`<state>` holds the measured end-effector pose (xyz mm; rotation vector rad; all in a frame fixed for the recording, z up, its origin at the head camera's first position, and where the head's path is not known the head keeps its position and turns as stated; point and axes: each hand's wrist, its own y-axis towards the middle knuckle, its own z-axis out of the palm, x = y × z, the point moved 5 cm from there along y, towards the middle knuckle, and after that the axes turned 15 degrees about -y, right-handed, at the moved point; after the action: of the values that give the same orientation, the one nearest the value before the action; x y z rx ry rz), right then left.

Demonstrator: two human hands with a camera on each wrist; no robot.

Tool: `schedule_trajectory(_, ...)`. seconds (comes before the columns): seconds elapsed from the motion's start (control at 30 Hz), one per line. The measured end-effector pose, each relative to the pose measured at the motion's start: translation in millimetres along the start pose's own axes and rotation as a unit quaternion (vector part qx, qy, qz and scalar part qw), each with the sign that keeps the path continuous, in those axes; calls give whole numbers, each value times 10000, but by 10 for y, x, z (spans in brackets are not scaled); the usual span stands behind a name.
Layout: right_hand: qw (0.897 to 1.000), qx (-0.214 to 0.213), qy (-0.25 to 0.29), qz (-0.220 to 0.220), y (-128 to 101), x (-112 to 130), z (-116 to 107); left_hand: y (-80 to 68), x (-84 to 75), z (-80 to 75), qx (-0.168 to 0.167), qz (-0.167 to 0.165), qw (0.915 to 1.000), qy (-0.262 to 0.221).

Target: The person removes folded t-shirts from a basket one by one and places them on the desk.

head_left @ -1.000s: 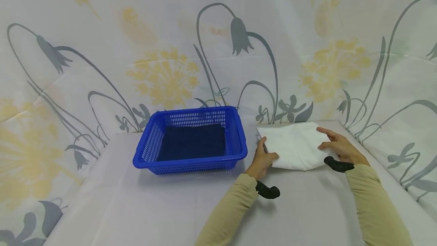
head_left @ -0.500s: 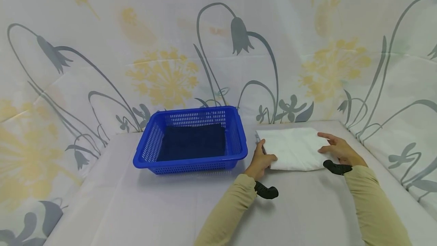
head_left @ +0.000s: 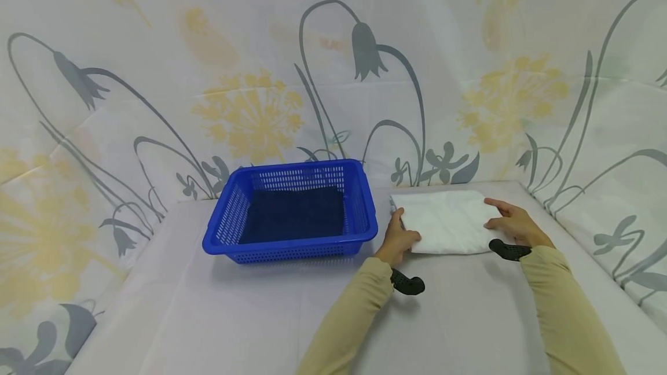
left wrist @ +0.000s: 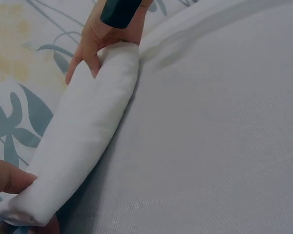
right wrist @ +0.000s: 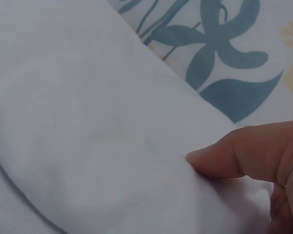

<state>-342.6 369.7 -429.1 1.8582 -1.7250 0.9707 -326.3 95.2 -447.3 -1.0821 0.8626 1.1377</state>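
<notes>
A folded white cloth (head_left: 448,221) lies on the grey table (head_left: 260,311), right of a blue plastic basket (head_left: 365,213). My left hand (head_left: 400,235) pinches the cloth's left end, thumb on top; in the left wrist view the left hand (left wrist: 12,183) shows at the bottom left corner of the white cloth (left wrist: 83,141). My right hand (head_left: 497,217) holds the right end, seen in the left wrist view as the right hand (left wrist: 95,48) wrapped round the far end. In the right wrist view a fingertip (right wrist: 244,156) presses into the white cloth (right wrist: 88,122).
A dark blue cloth (head_left: 297,213) lies flat in the basket. A flower-printed sheet (head_left: 250,74) hangs behind the table and along both sides. Bare table surface stretches in front of the basket towards me.
The white cloth's near edge, raised and sagging a second ago, has settled flatter on the table. Both hands stayed on its ends and shifted slightly away from me.
</notes>
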Motion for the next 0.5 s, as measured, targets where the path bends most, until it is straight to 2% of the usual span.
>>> schedule_trajectory(0.27,9996,-130,-239,119,7,8,8,-8,-45,5,-278,91,9986,449)
schedule_trajectory(0.5,9988,-57,-371,311,-45,7,6,-21,-42,1,-384,164,9973,612)
